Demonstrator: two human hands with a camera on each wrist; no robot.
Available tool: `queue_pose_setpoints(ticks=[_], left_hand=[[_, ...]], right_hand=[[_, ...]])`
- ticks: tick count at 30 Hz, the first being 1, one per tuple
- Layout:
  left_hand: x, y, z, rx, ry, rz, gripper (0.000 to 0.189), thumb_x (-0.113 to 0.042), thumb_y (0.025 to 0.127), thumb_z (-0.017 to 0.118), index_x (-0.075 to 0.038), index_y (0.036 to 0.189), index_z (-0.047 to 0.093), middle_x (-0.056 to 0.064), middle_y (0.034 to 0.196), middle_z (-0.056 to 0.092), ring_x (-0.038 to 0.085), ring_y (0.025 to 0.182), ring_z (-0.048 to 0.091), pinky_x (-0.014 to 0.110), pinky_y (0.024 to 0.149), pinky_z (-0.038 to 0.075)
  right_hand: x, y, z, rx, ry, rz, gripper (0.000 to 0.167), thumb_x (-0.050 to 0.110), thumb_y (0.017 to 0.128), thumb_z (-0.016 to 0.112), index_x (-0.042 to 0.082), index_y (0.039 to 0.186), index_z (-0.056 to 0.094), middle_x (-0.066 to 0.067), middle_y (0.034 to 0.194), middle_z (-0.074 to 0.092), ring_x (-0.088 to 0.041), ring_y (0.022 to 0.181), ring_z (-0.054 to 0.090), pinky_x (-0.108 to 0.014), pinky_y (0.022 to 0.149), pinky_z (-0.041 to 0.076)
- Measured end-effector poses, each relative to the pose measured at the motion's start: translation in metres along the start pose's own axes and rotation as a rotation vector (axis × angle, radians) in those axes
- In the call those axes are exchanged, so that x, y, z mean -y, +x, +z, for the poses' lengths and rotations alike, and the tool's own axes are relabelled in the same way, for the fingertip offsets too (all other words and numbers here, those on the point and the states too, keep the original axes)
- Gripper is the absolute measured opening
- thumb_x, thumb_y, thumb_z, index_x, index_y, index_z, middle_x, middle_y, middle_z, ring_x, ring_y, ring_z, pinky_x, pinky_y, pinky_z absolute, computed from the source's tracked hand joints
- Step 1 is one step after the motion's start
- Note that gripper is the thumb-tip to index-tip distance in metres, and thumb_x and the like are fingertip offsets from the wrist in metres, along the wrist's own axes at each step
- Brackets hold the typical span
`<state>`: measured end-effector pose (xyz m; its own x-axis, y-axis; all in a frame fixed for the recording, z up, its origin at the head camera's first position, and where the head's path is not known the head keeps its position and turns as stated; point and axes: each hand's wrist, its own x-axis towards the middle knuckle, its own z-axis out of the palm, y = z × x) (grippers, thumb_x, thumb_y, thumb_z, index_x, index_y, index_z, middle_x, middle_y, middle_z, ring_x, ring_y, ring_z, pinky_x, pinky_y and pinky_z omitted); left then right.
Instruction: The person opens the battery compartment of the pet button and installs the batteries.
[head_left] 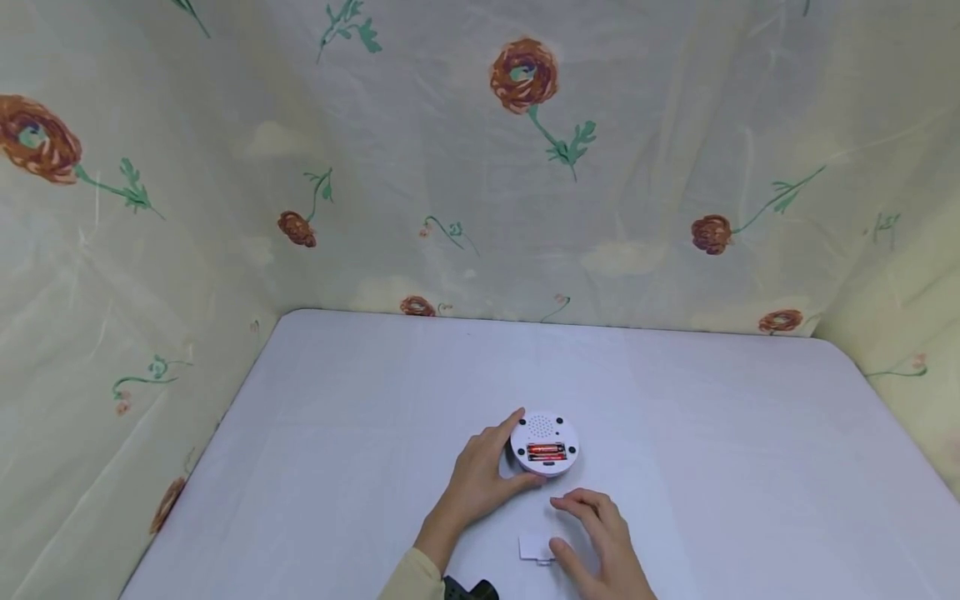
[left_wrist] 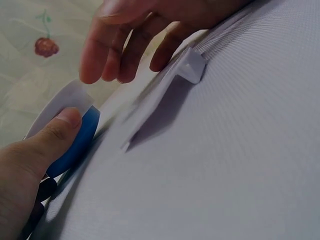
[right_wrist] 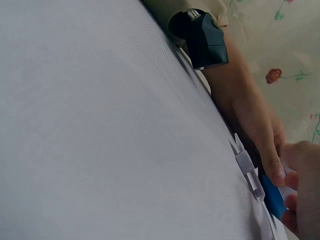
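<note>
Gripping round device [head_left: 545,439] with left hand [head_left: 480,477] at its eight o'clock; holding nothing in right hand [head_left: 602,542], near cover [head_left: 534,547] at device's six o'clock.

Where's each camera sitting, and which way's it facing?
Head: on the head, facing forward and down at the table; left hand, right hand show.
Left wrist: worn there, facing the device and cover; both hands show.
Right wrist: worn there, facing across the table; both hands and left sleeve show.
Wrist views share device and cover.
</note>
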<state>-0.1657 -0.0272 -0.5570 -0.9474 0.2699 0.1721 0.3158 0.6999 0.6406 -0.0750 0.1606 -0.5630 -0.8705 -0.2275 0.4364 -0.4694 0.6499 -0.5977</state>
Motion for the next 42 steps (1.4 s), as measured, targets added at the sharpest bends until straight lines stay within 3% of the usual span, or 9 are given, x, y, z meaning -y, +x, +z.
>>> queue_pose_setpoints(ticks=[5, 12, 19, 24, 31, 37, 42], left_hand=[[0.0020, 0.0007, 0.0003, -0.006, -0.020, 0.008, 0.094, -0.057, 0.071, 0.074, -0.030, 0.149, 0.029, 0.002, 0.132, 0.058, 0.021, 0.113, 0.056, 0.041, 0.092, 0.045], [0.0011, -0.0003, -0.0010, 0.013, -0.019, -0.010, 0.094, -0.061, 0.071, 0.071, -0.031, 0.149, 0.027, 0.001, 0.135, 0.056, 0.022, 0.116, 0.055, 0.042, 0.095, 0.044], [-0.0008, 0.0000, -0.0006, 0.008, 0.012, -0.009, 0.094, -0.061, 0.072, 0.071, -0.030, 0.149, 0.027, 0.002, 0.133, 0.057, 0.021, 0.116, 0.055, 0.040, 0.094, 0.045], [-0.0001, -0.0002, 0.0016, 0.008, 0.014, -0.004, 0.094, -0.061, 0.072, 0.071, -0.030, 0.149, 0.027, 0.000, 0.134, 0.056, 0.019, 0.116, 0.055, 0.040, 0.094, 0.045], [0.0011, -0.0007, 0.0022, -0.003, 0.014, 0.012, 0.094, -0.061, 0.072, 0.071, -0.029, 0.149, 0.028, -0.001, 0.134, 0.056, 0.017, 0.116, 0.055, 0.038, 0.094, 0.044], [0.0009, 0.0000, 0.0015, 0.011, 0.013, 0.006, 0.094, -0.060, 0.072, 0.071, -0.030, 0.149, 0.027, 0.000, 0.134, 0.056, 0.018, 0.116, 0.055, 0.039, 0.095, 0.044], [0.0013, 0.0003, 0.0010, 0.005, 0.018, 0.013, 0.094, -0.060, 0.072, 0.072, -0.030, 0.149, 0.027, 0.000, 0.132, 0.057, 0.018, 0.115, 0.055, 0.038, 0.094, 0.044]], right_hand=[[-0.0046, -0.0043, 0.0021, 0.018, -0.144, -0.168, 0.053, 0.026, 0.069, 0.081, 0.021, 0.118, 0.064, 0.008, 0.116, 0.052, -0.007, 0.108, 0.046, -0.030, 0.087, 0.029], [-0.0089, -0.0036, 0.0000, 0.058, -0.162, -0.322, 0.045, 0.037, 0.070, 0.079, 0.022, 0.111, 0.068, 0.006, 0.112, 0.056, -0.012, 0.109, 0.046, -0.034, 0.091, 0.028], [-0.0058, -0.0026, -0.0021, 0.073, -0.146, -0.299, 0.042, 0.029, 0.065, 0.082, 0.028, 0.105, 0.067, 0.009, 0.110, 0.055, -0.010, 0.107, 0.046, -0.030, 0.091, 0.025], [-0.0045, -0.0031, -0.0031, 0.096, -0.132, -0.258, 0.043, 0.028, 0.064, 0.083, 0.029, 0.103, 0.065, 0.011, 0.110, 0.055, -0.007, 0.107, 0.047, -0.032, 0.090, 0.030], [-0.0036, -0.0019, -0.0011, 0.060, -0.116, -0.260, 0.045, 0.023, 0.060, 0.083, 0.028, 0.101, 0.065, 0.016, 0.105, 0.054, -0.006, 0.102, 0.049, -0.025, 0.091, 0.026], [-0.0037, -0.0005, -0.0019, 0.067, -0.114, -0.235, 0.046, 0.021, 0.064, 0.083, 0.027, 0.106, 0.065, 0.019, 0.107, 0.053, -0.005, 0.103, 0.048, -0.026, 0.087, 0.033], [-0.0039, 0.0030, -0.0028, 0.033, -0.048, -0.271, 0.046, 0.018, 0.066, 0.083, 0.023, 0.108, 0.064, 0.013, 0.108, 0.054, -0.007, 0.103, 0.046, -0.016, 0.090, 0.031]])
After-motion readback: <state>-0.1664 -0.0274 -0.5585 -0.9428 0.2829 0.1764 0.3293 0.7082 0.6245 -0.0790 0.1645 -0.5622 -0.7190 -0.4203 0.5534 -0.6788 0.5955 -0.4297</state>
